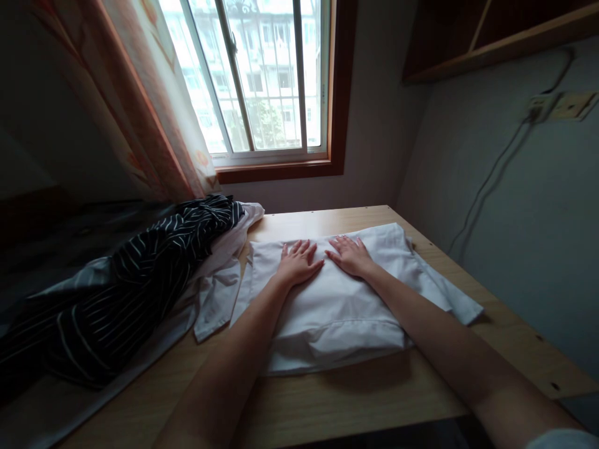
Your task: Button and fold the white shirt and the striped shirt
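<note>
A white garment, folded into a rough rectangle, lies in the middle of the wooden table. My left hand rests flat on its upper part with the fingers spread. Beside it, my right hand also presses flat on the cloth, its fingers apart and pointing away from me. A small gap separates the two thumbs. Creases run across the near half of the fabric, and a flap of white cloth sticks out at the right side.
A heap of black striped cloth lies on the left, over more white fabric. The wooden table meets the wall at right, where a cable hangs from a socket. A window and curtain stand behind.
</note>
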